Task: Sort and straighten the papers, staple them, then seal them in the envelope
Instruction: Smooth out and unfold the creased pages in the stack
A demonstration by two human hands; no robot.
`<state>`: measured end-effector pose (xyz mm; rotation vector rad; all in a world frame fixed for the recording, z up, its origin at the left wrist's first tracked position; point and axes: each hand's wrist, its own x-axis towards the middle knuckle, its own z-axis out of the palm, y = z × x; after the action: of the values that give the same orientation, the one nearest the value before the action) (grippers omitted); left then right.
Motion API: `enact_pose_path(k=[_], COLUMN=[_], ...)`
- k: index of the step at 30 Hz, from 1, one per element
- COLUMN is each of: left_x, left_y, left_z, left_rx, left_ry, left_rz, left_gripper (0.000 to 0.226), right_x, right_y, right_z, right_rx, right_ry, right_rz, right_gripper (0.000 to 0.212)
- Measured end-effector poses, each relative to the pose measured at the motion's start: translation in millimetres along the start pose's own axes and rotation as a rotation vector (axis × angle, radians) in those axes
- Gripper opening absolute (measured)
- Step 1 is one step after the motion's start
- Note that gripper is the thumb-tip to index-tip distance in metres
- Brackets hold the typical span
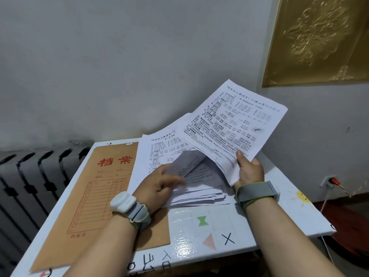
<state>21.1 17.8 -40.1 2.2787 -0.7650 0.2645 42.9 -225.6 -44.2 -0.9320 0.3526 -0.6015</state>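
Right hand (249,170): top sheets (235,120) are pinched and lifted.
Left hand (159,186): laid on papers (199,192); grip cannot be told.
Envelope (99,186): laid flat, left.

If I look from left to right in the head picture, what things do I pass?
Radiator → brown envelope → left hand → right hand → sun drawing → wall socket.

The envelope (103,188) lies on the table (229,222), left of the papers (201,176).
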Motion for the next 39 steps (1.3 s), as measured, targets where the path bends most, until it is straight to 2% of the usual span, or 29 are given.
enact_pose_path(k=[1,4,6,12,18,21,24,26,28,33,39], left_x=[0.8,1.5,1.9,-1.6,-2.6,-1.3,-0.8,-1.4,-0.9,-1.7,-1.6], left_y=[-1.7,-2.3,-0.8,3.3,0.5,-4.8,0.0,-0.7,-0.8,1.8,-2.9], left_z=[-0.2,-0.3,-0.3,-3.2,-0.7,1.4,1.0,1.9,1.2,-3.0,-5.5], left_rx=[0.014,0.077,0.114,0.105,0.105,0.156,0.128,0.156,0.184,0.114,0.035], left_ry=[-0.043,-0.086,-0.077,0.073,0.146,0.067,-0.093,-0.118,-0.105,-0.082,-0.085], left_rz=[-0.015,-0.051,-0.049,0.007,0.092,0.123,0.102,0.08,0.077,0.053,0.006], left_gripper=[0.028,0.066,0.069,0.05,0.051,0.051,0.023,0.051,0.065,0.062,0.079], right_x=[0.1,-0.8,-2.3,-1.6,-0.5,-3.6,-6.2,-7.8,-8.8,-10.5,-9.0], right_y=[-0.3,-2.3,-4.5,-6.3,-6.3,-10.5,-13.6,-14.7,-15.0,-17.2,-16.8], right_z=[-0.1,0.1,0.0,-0.2,-2.3,-1.8,-1.1,-0.3,0.5,0.7,0.7], right_rx=[0.009,0.045,0.065,0.113,0.121,0.145,0.168,0.17,0.174,0.182,0.167], right_ry=[0.003,0.009,0.017,0.016,0.015,0.032,0.051,0.05,0.046,0.037,0.042], right_rz=[0.0,0.001,-0.007,-0.014,-0.016,-0.043,-0.056,-0.048,-0.041,-0.033,-0.031], right_gripper=[0.022,0.019,0.018,0.025,0.019,0.027,0.03,0.032,0.032,0.03,0.029])
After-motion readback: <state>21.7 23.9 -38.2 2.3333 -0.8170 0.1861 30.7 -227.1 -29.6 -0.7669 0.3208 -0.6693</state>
